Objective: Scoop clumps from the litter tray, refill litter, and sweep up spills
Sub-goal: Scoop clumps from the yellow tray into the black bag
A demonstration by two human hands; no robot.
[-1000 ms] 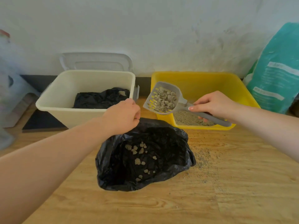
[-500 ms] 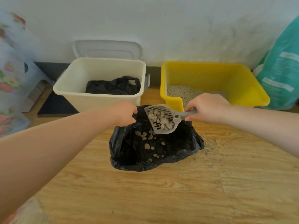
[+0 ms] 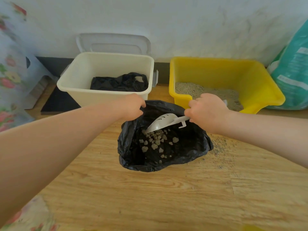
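A black rubbish bag (image 3: 191,147) lies open on the wooden floor. My left hand (image 3: 133,106) grips its rim at the back left and holds it up. My right hand (image 3: 206,112) grips the handle of a grey slotted scoop (image 3: 162,122), turned over above the bag's mouth. Pale litter clumps (image 3: 155,140) lie in a heap inside the bag, right under the scoop's tip. The yellow litter tray (image 3: 260,90) stands behind my right hand with grey litter (image 3: 191,90) in it.
A cream plastic bin (image 3: 80,84) with a black bag inside stands at the back left, its lid (image 3: 113,42) leaning on the wall. A teal litter sack (image 3: 293,72) stands at the right. Spilled litter grains (image 3: 220,147) dot the floor right of the bag.
My right hand carried the loaded scoop from over the tray down to the bag and tipped it over. The clumps have dropped into the bag. My left hand kept hold of the rim.
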